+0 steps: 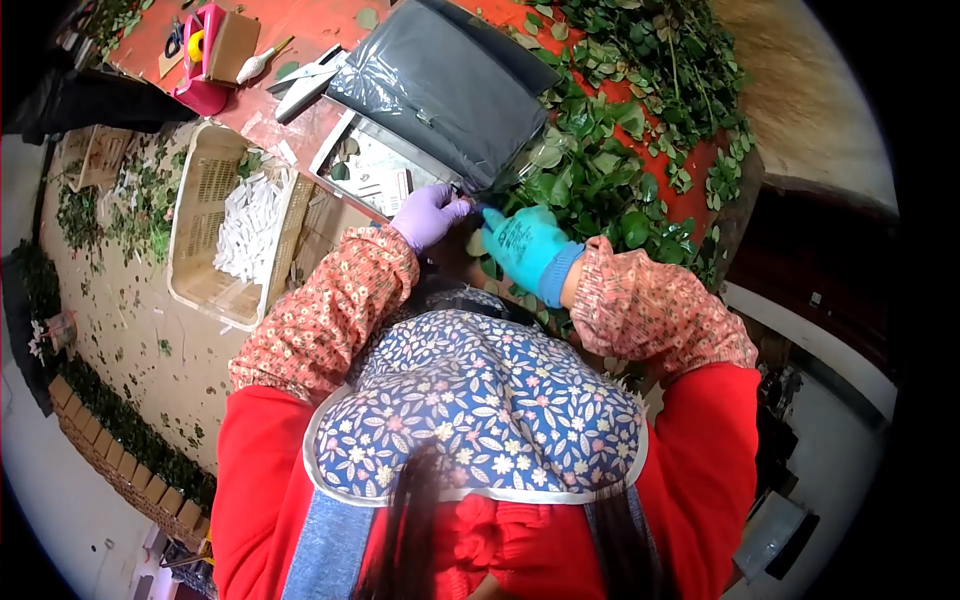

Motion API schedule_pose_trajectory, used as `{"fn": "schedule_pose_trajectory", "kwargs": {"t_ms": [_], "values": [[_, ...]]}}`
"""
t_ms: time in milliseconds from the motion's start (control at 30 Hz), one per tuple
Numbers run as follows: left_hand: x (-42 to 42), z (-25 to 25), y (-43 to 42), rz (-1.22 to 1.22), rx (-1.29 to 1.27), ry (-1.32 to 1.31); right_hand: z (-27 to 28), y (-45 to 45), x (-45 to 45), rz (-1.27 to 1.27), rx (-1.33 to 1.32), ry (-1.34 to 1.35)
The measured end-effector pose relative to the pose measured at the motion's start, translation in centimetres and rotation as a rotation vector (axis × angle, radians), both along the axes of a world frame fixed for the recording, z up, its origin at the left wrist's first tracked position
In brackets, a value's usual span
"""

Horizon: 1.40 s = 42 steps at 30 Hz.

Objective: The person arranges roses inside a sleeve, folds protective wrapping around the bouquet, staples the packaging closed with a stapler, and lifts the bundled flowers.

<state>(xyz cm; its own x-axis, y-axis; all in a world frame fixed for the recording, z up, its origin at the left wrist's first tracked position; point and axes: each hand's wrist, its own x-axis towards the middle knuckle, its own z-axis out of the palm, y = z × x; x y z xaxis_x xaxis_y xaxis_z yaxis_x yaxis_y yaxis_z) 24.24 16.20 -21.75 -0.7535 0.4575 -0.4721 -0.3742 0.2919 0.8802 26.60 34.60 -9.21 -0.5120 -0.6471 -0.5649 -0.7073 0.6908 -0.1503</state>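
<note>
My left hand [430,216], in a purple glove, is closed at the table's front edge, thumb and fingers pinched together. Just to its right my right hand [528,248], in a teal work glove with dark print, has its fingers curled toward the left one. Something small and dark lies between the fingertips, too small to make out. A stack of dark sheets in clear plastic film [440,90] lies right beyond both hands. Beside my left hand is a shallow tray [345,128] with papers and a few leaves. Leafy green stems [590,170] are heaped beside my right hand.
A cream plastic basket [190,240] of white strips [250,228] stands on the leaf-strewn floor at left. On the red table [300,35] are a pink tape holder [203,90], a white-and-black tool [308,85] and more cut foliage [680,60] at far right.
</note>
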Motion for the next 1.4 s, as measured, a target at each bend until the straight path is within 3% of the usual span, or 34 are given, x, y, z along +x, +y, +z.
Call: {"fn": "schedule_pose_trajectory", "kwargs": {"t_ms": [33, 200, 333, 400, 467, 533, 667, 733, 867, 1000, 1067, 1100, 1133, 1200, 1233, 1333, 1400], "values": [[0.0, -0.2, 0.2, -0.008, -0.070, 0.048, -0.1, -0.6, 0.7, 0.096, 0.281, 0.224], [0.4, 1.2, 2.2, 0.127, -0.235, 0.131, 0.2, 0.9, 0.7, 0.070, 0.215, 0.188], [-0.3, 0.2, 2.8, 0.257, -0.301, 0.006, 1.5, -0.1, -0.1, -0.040, 0.109, 0.110], [-0.7, 0.5, 2.8, 0.175, -0.453, 0.015, 1.4, 0.0, -0.3, -0.080, 0.055, 0.059], [-0.5, 1.7, 3.1, 0.166, -0.531, 0.106, 0.2, 0.6, 0.0, -0.042, -0.098, 0.179], [-0.9, 1.7, 3.0, 0.014, -0.649, 0.125, 0.3, 0.6, 0.0, -0.048, -0.093, 0.188], [0.0, 2.2, 3.1, -0.037, -0.693, 0.188, 1.1, 0.9, -0.2, -0.040, -0.051, 0.156], [0.5, 4.7, 2.5, -0.071, -0.745, 0.134, 1.1, 1.3, -0.3, -0.043, -0.073, 0.145], [1.7, 6.2, 0.8, -0.116, -0.574, 0.233, 1.3, 1.2, -0.2, -0.026, -0.068, 0.139], [1.6, -0.1, 3.6, -0.077, -0.367, 0.233, 0.9, 1.5, -0.2, -0.025, -0.114, 0.168], [1.4, -2.4, 4.5, 0.138, -0.085, 0.145, 1.9, 1.2, 0.1, -0.044, -0.105, 0.155], [1.3, -1.1, 4.3, 0.270, 0.272, -0.319, 2.6, 1.0, 0.6, -0.062, -0.102, 0.135], [1.2, 0.0, 3.4, 0.260, 0.489, -0.532, 3.4, 0.7, 1.2, -0.066, -0.100, 0.135], [2.1, -2.1, 3.3, 0.321, 0.965, -0.732, 4.9, 0.2, 2.7, -0.088, -0.245, 0.142], [2.0, -2.6, 3.3, 0.309, 0.961, -0.730, 5.1, 0.0, 3.4, -0.108, -0.360, 0.169], [1.6, -3.9, 4.6, 0.186, 1.068, -0.693, 4.5, -0.1, 5.6, -0.197, -0.376, 0.166], [-0.1, -5.3, 6.2, -0.010, 0.401, 0.348, 4.4, -0.3, 6.1, -0.222, -0.384, 0.170]]}}
